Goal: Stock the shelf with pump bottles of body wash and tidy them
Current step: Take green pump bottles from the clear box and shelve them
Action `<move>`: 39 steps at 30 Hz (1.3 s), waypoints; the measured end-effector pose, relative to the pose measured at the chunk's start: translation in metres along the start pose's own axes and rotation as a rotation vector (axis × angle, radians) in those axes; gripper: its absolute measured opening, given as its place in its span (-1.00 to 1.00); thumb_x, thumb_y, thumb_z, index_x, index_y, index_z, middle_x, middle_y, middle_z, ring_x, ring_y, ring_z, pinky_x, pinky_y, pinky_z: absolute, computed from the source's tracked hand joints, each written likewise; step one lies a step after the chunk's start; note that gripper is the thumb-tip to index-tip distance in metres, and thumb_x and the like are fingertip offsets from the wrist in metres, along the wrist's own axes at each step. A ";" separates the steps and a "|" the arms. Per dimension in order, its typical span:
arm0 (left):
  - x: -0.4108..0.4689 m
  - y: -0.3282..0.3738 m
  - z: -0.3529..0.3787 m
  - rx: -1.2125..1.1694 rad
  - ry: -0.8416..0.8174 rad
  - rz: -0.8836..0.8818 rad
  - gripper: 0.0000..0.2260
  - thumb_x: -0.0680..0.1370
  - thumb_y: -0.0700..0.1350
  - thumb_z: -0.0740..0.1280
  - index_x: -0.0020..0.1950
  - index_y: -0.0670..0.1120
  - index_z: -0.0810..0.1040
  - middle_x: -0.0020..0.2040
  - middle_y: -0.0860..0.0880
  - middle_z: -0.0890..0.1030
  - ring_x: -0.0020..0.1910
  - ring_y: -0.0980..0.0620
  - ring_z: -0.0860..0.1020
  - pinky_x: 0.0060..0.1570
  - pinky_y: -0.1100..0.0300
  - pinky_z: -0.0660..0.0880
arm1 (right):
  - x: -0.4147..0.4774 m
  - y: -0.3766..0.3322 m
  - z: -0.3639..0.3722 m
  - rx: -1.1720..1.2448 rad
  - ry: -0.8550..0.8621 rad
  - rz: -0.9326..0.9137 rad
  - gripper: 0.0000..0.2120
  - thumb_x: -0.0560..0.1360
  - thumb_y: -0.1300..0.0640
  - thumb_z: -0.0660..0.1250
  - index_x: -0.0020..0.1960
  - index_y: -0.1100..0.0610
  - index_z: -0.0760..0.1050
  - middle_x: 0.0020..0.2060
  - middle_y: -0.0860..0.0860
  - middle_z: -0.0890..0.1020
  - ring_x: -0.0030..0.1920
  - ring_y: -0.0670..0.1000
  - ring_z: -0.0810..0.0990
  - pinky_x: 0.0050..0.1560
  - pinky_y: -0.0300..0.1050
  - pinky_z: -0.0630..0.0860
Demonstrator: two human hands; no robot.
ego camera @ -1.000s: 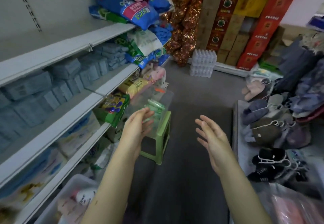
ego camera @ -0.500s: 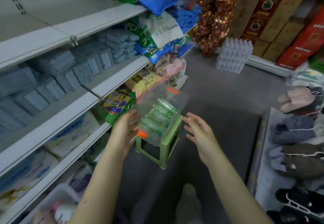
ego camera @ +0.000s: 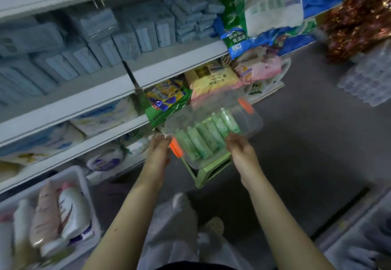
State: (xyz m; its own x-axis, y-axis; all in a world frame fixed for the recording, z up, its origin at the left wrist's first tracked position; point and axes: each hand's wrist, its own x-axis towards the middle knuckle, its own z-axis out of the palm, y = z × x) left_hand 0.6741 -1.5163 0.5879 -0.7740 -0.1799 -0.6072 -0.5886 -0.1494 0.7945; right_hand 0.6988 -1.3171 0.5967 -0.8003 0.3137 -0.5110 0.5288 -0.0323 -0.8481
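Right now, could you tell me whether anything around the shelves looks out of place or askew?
A green and yellow bag sags over the shelf edge, and bottles lie tumbled on their sides in the white bin.

A green stool [ego camera: 208, 172] stands on the grey floor [ego camera: 306, 153].

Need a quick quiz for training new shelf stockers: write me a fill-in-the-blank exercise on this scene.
1. Under the plastic bin of bottles stands a ____ stool.
2. The left hand holds the bin right beside an ____ latch.
3. The number of hands on the bin is ____.

Missing words: green; orange; two.
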 end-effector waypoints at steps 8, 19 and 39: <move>0.086 -0.007 0.009 0.193 0.068 -0.159 -0.79 0.64 0.03 0.21 0.13 -0.09 0.47 0.06 -0.08 0.49 -0.03 -0.04 0.46 0.08 0.08 0.38 | 0.082 0.020 0.027 -0.366 -0.042 -0.020 -0.68 0.62 0.20 0.26 0.34 0.29 0.45 0.25 0.16 0.55 0.14 -0.05 0.49 0.04 -0.39 0.32; 0.137 -0.042 0.036 0.118 0.092 -0.443 -0.66 0.66 0.10 0.13 0.26 -0.11 0.40 0.04 -0.01 0.42 -0.05 0.05 0.42 -0.11 0.20 0.37 | 0.173 0.059 0.050 -0.539 -0.103 0.140 -0.68 0.62 0.15 0.26 0.32 0.30 0.46 0.21 0.23 0.58 0.07 0.05 0.52 0.06 -0.17 0.37; 0.198 -0.134 0.088 -0.192 0.603 -0.447 -0.72 0.59 0.23 0.19 0.02 0.03 0.41 -0.16 0.11 0.48 -0.17 0.08 0.49 -0.04 0.16 0.37 | 0.289 0.143 0.081 -0.863 -0.426 0.177 -0.53 0.61 -0.04 0.25 0.44 0.15 0.38 0.33 0.10 0.53 0.30 0.11 0.51 0.34 0.03 0.41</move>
State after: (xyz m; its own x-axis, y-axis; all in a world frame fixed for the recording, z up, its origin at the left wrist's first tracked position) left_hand 0.5794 -1.4458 0.3623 -0.1790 -0.5531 -0.8137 -0.7217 -0.4882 0.4907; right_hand 0.5206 -1.3085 0.3163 -0.6351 -0.0034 -0.7724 0.5401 0.7130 -0.4472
